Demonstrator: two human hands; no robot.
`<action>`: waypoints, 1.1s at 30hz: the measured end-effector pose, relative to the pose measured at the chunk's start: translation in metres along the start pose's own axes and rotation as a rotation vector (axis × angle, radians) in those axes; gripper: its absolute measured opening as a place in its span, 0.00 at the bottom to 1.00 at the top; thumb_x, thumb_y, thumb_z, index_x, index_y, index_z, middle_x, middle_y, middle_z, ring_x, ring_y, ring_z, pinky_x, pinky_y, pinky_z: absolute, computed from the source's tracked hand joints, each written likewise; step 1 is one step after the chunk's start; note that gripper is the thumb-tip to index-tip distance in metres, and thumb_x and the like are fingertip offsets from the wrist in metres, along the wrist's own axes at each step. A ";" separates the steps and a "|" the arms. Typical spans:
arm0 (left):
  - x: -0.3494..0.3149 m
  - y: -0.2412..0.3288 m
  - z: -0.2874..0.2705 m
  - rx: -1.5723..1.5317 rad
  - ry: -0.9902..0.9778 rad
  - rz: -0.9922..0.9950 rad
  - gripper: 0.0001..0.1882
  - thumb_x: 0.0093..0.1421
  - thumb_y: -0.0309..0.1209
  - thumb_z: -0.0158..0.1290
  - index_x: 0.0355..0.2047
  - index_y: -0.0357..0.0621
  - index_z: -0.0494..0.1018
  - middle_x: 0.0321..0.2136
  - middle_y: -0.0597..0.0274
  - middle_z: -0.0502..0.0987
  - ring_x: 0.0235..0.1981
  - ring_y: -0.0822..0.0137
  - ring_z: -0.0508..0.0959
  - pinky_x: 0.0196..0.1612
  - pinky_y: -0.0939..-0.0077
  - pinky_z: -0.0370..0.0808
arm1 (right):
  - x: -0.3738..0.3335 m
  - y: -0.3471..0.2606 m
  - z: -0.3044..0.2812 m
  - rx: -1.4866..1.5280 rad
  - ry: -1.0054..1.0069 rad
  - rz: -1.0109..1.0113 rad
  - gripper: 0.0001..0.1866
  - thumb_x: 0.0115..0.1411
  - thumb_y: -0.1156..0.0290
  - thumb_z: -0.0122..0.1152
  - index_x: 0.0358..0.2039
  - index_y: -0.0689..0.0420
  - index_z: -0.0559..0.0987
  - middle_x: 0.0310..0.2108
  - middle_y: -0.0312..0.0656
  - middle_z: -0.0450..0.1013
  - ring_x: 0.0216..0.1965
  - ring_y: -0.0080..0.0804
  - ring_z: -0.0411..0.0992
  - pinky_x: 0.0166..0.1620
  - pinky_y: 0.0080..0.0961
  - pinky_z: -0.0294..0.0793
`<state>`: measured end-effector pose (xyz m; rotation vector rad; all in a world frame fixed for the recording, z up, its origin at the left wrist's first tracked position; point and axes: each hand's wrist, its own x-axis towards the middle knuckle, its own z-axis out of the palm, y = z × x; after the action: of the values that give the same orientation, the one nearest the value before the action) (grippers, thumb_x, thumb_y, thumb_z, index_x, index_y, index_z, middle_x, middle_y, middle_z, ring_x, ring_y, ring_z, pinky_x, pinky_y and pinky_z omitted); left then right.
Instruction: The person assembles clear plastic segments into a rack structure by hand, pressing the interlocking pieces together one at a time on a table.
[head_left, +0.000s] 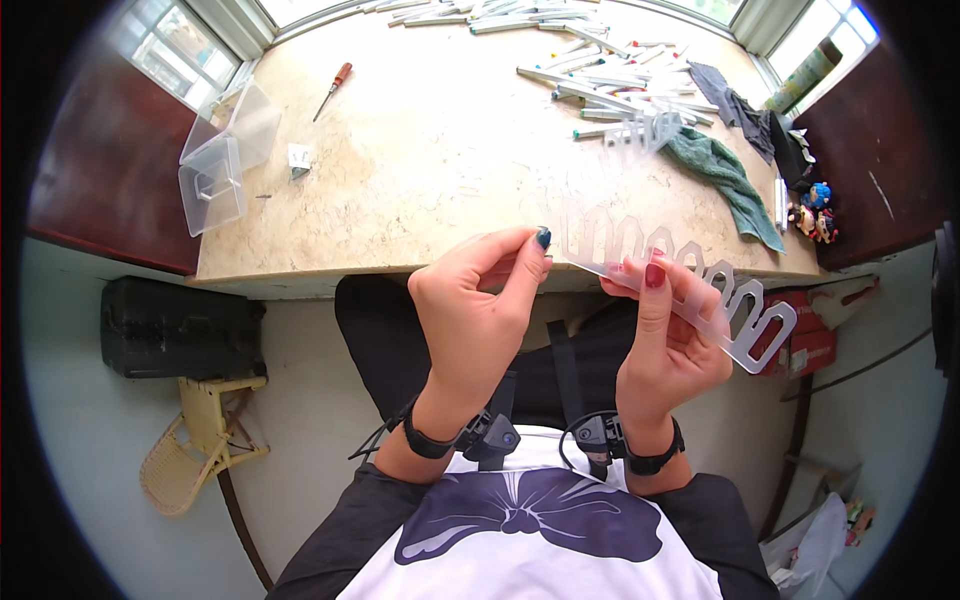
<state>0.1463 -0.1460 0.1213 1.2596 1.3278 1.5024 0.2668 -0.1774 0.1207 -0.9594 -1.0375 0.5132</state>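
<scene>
My right hand (pixel 680 330) holds a translucent plastic strip (pixel 750 345) between thumb and fingers, just over the table's near edge. A row of long slotted, arched loops runs along the strip, which slants down to the right. Close to its left end is my left hand (pixel 475 285), with thumb and index fingertip pressed together in a pinch. What sits in that pinch, if anything, is too small to make out. Another clear slotted plastic piece (pixel 640 138) lies farther back, beside the green cloth (pixel 725 180).
Many white marker pens (pixel 610 85) lie scattered at the back of the stone-topped table (pixel 380 170). At left are a clear plastic box (pixel 212 190), a red-handled screwdriver (pixel 333 90) and a small packet (pixel 299 158). Small figurines (pixel 815 215) stand at the right edge.
</scene>
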 end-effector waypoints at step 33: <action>0.026 -0.005 -0.036 -0.299 0.088 0.261 0.05 0.68 0.27 0.41 0.36 0.37 0.62 0.30 0.48 0.79 0.31 0.63 0.81 0.37 0.72 0.81 | 0.043 -0.002 -0.028 0.134 -0.224 0.432 0.18 0.61 0.72 0.60 0.47 0.68 0.69 0.19 0.44 0.75 0.20 0.24 0.73 0.22 0.14 0.66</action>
<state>0.1048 -0.1291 0.1217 1.2160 0.9721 1.8784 0.3108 -0.1575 0.1380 -1.0257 -0.9804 1.0551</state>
